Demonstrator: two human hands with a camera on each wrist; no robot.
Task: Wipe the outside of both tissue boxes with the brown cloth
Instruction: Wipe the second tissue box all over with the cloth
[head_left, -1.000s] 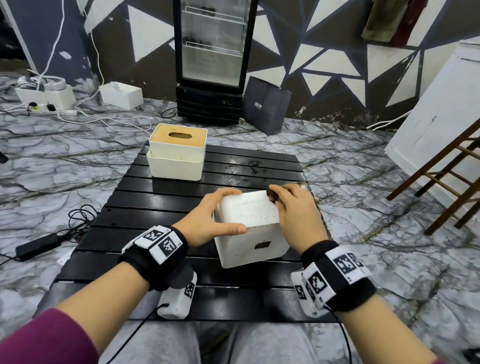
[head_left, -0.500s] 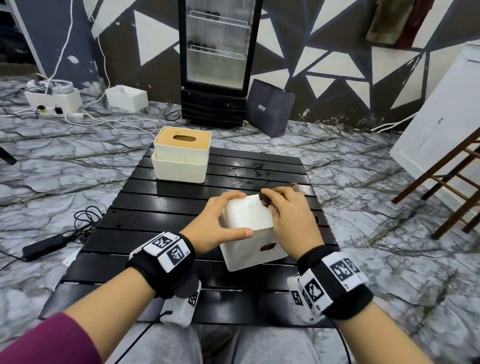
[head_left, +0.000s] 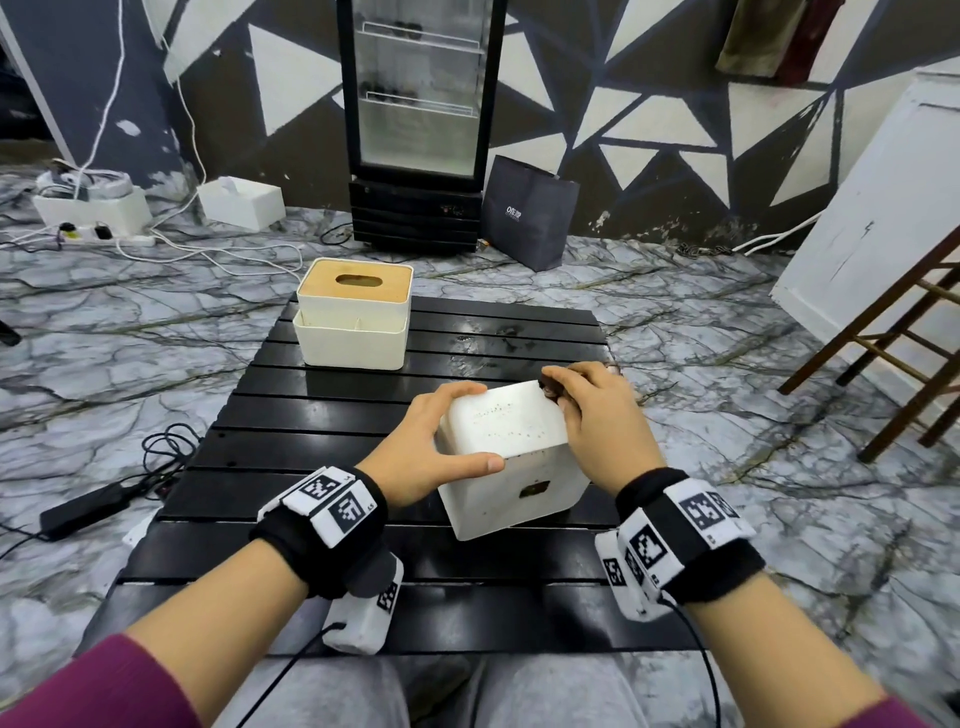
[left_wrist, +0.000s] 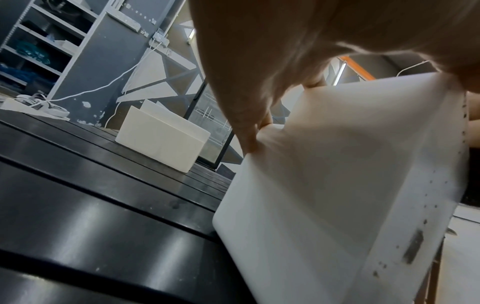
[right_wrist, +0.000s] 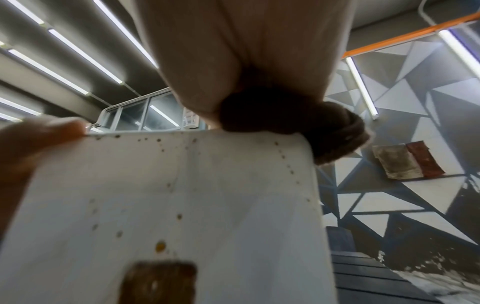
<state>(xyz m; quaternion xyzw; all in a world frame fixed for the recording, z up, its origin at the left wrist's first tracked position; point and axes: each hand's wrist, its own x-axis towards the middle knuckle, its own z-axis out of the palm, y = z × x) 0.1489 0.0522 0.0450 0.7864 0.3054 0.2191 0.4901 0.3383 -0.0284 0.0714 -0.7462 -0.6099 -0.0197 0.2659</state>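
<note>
The black slatted surface (head_left: 322, 452) carries both boxes, and every place here is given from the white speckled tissue box (head_left: 511, 457), which stands tilted near the middle of it, one lower edge on the slats. Well beyond that box, toward the far left corner of the surface, sits the cream tissue box with the wooden lid (head_left: 353, 317), upright and untouched. On the speckled box's left side the left hand (head_left: 436, 452) grips it: the thumb lies along the near top edge and the fingers (left_wrist: 253, 135) curl over the far left corner, clamped on the box. On its right side the right hand (head_left: 605, 421) is bent over the far right top corner, its fingers closed around the bunched brown cloth (right_wrist: 311, 125), which presses against that corner. Small brown spots dot the box's top and near face, and a dark rectangular slot (head_left: 535, 489) shows low on the near face
</note>
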